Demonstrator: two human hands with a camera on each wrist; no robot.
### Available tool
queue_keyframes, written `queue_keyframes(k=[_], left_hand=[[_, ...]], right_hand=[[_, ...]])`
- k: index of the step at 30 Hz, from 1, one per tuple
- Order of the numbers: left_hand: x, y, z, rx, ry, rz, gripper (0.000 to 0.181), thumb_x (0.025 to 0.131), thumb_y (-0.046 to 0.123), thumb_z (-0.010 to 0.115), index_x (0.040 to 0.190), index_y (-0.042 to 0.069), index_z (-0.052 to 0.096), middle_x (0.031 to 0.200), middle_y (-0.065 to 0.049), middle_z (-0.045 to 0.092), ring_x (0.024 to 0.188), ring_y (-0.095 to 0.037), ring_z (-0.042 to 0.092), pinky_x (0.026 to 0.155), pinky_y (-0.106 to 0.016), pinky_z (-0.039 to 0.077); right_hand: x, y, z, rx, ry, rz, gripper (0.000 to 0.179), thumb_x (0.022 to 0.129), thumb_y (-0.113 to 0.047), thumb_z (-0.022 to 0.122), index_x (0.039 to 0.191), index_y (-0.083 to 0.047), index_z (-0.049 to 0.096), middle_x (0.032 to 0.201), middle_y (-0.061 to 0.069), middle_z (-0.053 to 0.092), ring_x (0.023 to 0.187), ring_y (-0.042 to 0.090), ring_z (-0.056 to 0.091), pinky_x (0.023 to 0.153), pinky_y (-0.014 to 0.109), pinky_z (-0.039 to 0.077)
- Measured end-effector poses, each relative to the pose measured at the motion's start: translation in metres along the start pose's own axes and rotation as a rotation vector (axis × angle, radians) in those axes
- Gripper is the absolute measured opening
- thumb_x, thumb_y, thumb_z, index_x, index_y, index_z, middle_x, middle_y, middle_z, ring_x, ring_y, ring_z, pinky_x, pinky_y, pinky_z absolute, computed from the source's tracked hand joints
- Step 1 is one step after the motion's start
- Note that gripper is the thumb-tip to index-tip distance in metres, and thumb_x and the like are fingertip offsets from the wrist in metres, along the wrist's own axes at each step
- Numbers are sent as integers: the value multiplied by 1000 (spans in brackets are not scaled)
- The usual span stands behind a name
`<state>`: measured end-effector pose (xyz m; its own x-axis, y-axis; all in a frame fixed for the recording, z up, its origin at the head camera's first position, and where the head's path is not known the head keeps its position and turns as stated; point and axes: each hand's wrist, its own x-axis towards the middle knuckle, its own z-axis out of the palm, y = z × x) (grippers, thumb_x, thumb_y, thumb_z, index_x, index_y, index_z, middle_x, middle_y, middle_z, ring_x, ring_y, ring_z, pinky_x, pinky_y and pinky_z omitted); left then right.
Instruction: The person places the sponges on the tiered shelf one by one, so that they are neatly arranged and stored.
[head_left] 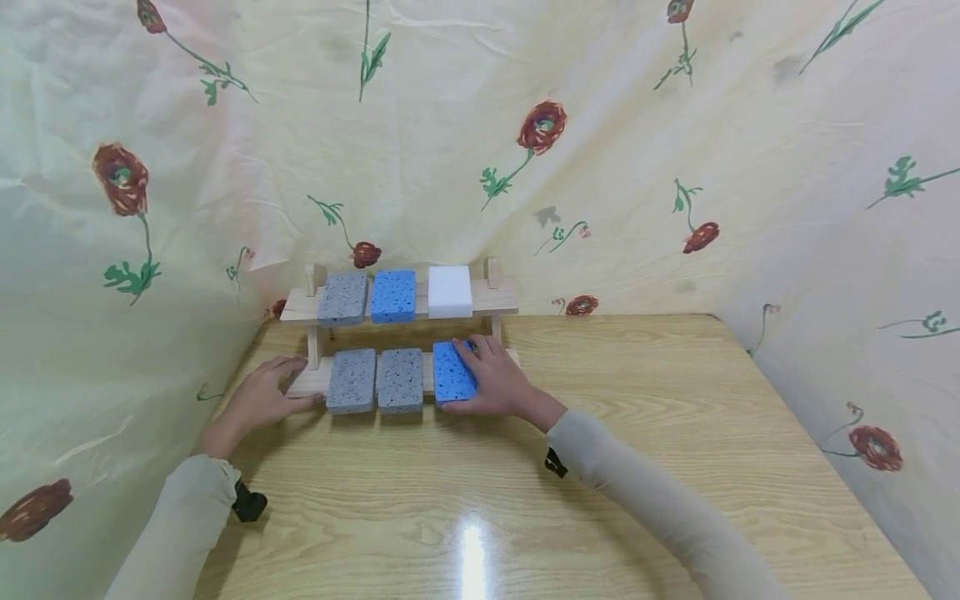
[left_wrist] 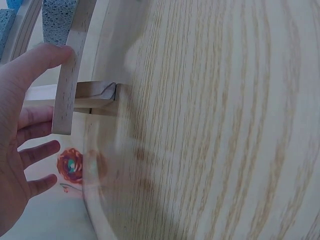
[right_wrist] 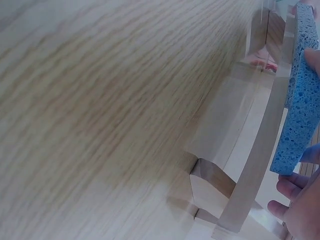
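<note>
A two-tier wooden rack [head_left: 303, 307] stands against the back cloth. My left hand [head_left: 262, 398] holds the left end of its lower shelf, thumb at the front edge and fingers behind; the left wrist view shows this hand [left_wrist: 20, 135] around the board [left_wrist: 67, 90]. My right hand [head_left: 498, 379] grips a blue sponge [head_left: 453, 371] over the right part of the lower shelf. In the right wrist view, the thumb and fingers are on opposite edges of this sponge [right_wrist: 300, 95]. Two grey sponges, one at left [head_left: 352, 380] and another beside it [head_left: 401, 379], lie on the lower shelf.
The upper shelf carries a grey sponge [head_left: 343, 297], a blue sponge [head_left: 393, 294] and a white sponge-like block [head_left: 450, 291]. Flowered cloth [head_left: 420, 150] hangs behind and at both sides of the wood-grain table [head_left: 637, 400]. Dark wrist mounts [head_left: 249, 502] sit under the sleeves.
</note>
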<state>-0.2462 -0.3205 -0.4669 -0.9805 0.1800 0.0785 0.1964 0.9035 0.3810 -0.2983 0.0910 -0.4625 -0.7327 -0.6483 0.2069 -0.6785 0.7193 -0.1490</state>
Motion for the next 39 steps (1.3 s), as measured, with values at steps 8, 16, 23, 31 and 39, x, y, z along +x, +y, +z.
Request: queue_keyframes(k=[8, 16, 23, 31, 39], left_hand=[[1, 0, 1, 2, -2, -1, 89, 85, 58, 75, 144, -4, 52, 150, -30, 48, 138, -53, 43, 114, -68, 36], [2, 2, 0, -4, 6, 3, 86, 85, 56, 76, 142, -4, 54, 148, -30, 51, 137, -52, 45, 114, -67, 37], [1, 3, -1, -6, 0, -4, 86, 85, 56, 76, 142, -4, 54, 148, -30, 50, 137, -52, 44, 114, -67, 37], [1, 2, 0, -7, 2, -9, 87, 84, 57, 76, 142, -4, 54, 149, -29, 50, 137, -52, 44, 114, -66, 37], [1, 0, 0, -6, 6, 1, 87, 84, 57, 76, 142, -4, 54, 149, -30, 50, 137, -53, 44, 114, -67, 37]], right_hand=[[2, 1, 3, 41, -10, 20, 116, 75, -73, 73, 159, -4, 33, 150, 19, 41, 132, 32, 40, 109, 47, 43], [5, 1, 3, 83, -34, 51, 118, 73, -72, 75, 158, -3, 33, 151, 19, 39, 134, 32, 39, 111, 48, 42], [7, 1, 2, 104, -52, 75, 119, 71, -70, 78, 158, -3, 33, 151, 19, 40, 135, 33, 39, 112, 49, 42], [8, 0, 2, 141, -46, 85, 118, 70, -69, 80, 157, -4, 35, 151, 20, 41, 134, 33, 40, 111, 49, 43], [10, 0, 3, 154, -31, 83, 117, 69, -69, 81, 156, -3, 37, 149, 19, 42, 131, 31, 41, 108, 48, 45]])
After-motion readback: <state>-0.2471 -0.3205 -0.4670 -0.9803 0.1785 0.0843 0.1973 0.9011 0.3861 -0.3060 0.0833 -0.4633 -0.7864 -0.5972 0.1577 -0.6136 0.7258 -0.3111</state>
